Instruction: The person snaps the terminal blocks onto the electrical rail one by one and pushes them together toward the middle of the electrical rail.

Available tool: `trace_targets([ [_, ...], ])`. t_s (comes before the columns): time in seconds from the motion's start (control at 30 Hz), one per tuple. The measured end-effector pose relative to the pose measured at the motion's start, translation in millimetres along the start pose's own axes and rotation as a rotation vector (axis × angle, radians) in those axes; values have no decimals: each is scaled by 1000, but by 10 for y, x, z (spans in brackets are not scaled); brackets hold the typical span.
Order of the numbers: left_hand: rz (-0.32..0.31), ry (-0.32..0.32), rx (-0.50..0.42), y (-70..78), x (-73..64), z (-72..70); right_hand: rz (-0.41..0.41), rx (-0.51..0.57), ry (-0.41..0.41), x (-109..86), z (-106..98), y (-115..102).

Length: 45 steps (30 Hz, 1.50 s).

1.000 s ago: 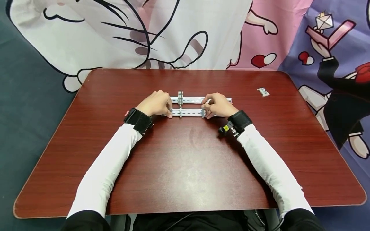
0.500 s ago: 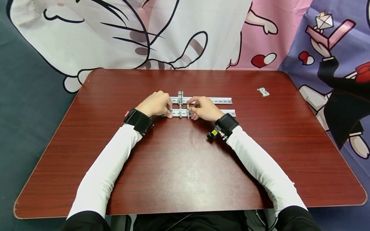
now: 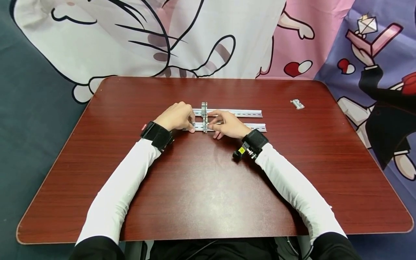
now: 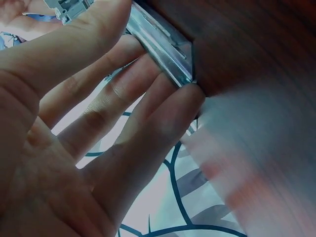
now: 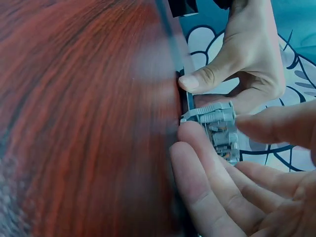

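Two slotted metal DIN rails lie parallel on the table, a near rail [image 3: 256, 127] and a far rail [image 3: 248, 113]. My left hand [image 3: 175, 116] holds the near rail by its left end, thumb and fingers on either side of the metal [image 4: 163, 44]. On that rail my right hand [image 3: 229, 124] pinches a grey terminal block [image 5: 222, 133] between thumb and fingers. It sits tight beside another block at the same spot, so the two overlap in the head view. Further terminal blocks [image 3: 204, 107] stand side by side on the far rail.
A loose pale terminal block [image 3: 297, 104] lies at the back right of the brown table [image 3: 208, 191]. Behind the table hangs a printed cloth [image 3: 247, 43] with cartoon figures. Both wrists wear black camera straps [image 3: 157, 135].
My right hand has slid the terminal block leftward along the near rail, up to the block standing there. My left hand has kept its hold on the rail's end.
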<state>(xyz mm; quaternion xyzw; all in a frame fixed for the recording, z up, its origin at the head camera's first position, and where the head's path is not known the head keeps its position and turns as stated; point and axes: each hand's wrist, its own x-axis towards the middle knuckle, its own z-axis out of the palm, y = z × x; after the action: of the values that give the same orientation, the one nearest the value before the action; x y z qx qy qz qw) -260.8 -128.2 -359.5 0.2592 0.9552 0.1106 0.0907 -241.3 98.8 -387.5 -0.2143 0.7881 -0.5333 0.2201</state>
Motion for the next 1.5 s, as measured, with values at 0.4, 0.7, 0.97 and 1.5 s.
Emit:
trace_targets([
  [0.4, 6, 21, -13, -7, -29, -4, -6, 14, 69, -11, -243, 71],
  [0.7, 5, 21, -31, -19, -37, 39, 137, -544, 489, -367, -1401, 402],
  [0.97, 5, 31, -29, -21, -40, 24, 248, -716, 534, -870, -2067, 780],
  [1.5, 9, 21, -16, -16, -31, 23, 444, -656, 677, -1131, -2170, 794],
])
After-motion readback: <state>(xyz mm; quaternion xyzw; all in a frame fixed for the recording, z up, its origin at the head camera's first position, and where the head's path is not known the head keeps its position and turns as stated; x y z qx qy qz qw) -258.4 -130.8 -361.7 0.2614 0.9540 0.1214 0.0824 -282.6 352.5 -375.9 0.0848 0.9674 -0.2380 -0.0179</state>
